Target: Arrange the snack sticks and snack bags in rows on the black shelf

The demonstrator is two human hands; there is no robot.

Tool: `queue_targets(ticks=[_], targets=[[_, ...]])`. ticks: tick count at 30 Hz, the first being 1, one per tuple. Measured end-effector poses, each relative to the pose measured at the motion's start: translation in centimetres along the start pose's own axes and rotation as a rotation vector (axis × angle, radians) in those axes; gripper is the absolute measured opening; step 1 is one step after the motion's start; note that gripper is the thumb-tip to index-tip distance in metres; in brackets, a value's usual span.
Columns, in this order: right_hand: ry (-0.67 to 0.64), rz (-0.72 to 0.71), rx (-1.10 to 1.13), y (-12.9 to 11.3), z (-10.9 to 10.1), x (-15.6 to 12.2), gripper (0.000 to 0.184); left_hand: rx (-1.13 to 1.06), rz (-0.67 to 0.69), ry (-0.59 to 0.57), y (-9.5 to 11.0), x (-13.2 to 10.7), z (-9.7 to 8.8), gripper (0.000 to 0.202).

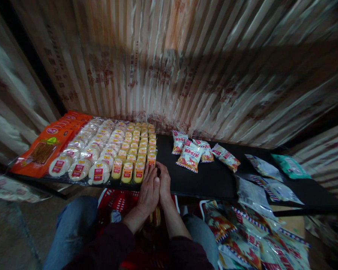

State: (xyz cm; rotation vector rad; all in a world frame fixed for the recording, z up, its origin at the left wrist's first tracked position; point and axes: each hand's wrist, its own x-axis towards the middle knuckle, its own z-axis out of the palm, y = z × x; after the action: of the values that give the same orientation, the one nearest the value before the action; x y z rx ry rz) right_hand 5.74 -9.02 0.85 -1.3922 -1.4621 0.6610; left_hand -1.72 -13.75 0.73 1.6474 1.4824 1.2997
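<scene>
My left hand point(150, 190) and my right hand point(164, 183) are pressed close together at the shelf's front edge. Their fingers close around the lower end of a small yellow wrapped cake point(151, 159) with a red label, the front one of the rightmost column; its lower part is hidden. Left of it stand columns of the same yellow wrapped cakes point(127, 171). Beyond these lie columns of round white wrapped crackers point(99, 172) with red labels. Overlapping orange snack bags point(49, 144) fill the far left end.
The black shelf point(186, 183) runs across, against ribbed, plastic-covered walls. Several red-and-white snack bags point(190, 155) and a teal bag point(290, 166) lie loosely on its right half. Below are a red basket point(115, 200) between my knees and a pile of snack bags point(250, 236).
</scene>
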Motion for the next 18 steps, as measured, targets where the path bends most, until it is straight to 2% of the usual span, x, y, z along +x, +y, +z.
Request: queue_targets(ticks=[6, 13, 18], targets=[[-0.032, 0.000, 0.032, 0.01, 0.02, 0.16, 0.036, -0.007, -0.009, 0.010, -0.01, 0.15, 0.05, 0.055], [-0.011, -0.015, -0.015, -0.32, -0.31, -0.11, 0.035, 0.019, 0.056, -0.001, 0.01, -0.18, -0.15, 0.052], [-0.041, -0.008, -0.003, -0.06, -0.24, 0.08, 0.034, 0.017, 0.023, 0.009, -0.01, -0.08, -0.03, 0.053]])
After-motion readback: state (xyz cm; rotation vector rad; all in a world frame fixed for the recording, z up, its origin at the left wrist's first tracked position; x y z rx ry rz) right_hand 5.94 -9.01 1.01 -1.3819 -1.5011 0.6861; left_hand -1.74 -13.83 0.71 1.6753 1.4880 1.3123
